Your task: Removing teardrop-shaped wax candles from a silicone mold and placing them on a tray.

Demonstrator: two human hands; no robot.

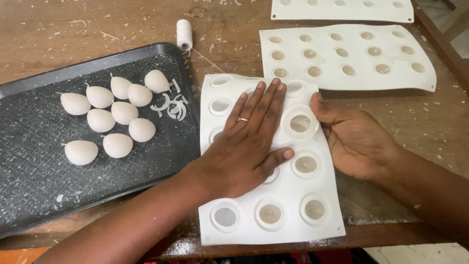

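Pressing flat with my left hand (244, 146) on the white mould (273, 195) at the table edge, right hand (354, 139) curled under its side; nine candles (110, 115) out on the black tray (34, 190), several cups apparently unemptied.

Mould under left hand (244, 146): white silicone mould (273, 225), matt, smooth, soft-looking, round cavities. Right hand (354, 139) fingers at its right edge, one cavity wall bulged just beside thumb. Ring (243, 119) on left hand: metal, shiny. Beyond fingertips: second silicone mould (351, 80), same matt white. Left of left hand: black tray (29, 161), semi-gloss rim, floor dusted with white flecks; egg-shaped candles (117, 145), off-white wax, smooth satin. Thread spool (184, 33): white, fibrous. Table (97, 24): brown wood, worn, rough, wax shavings.
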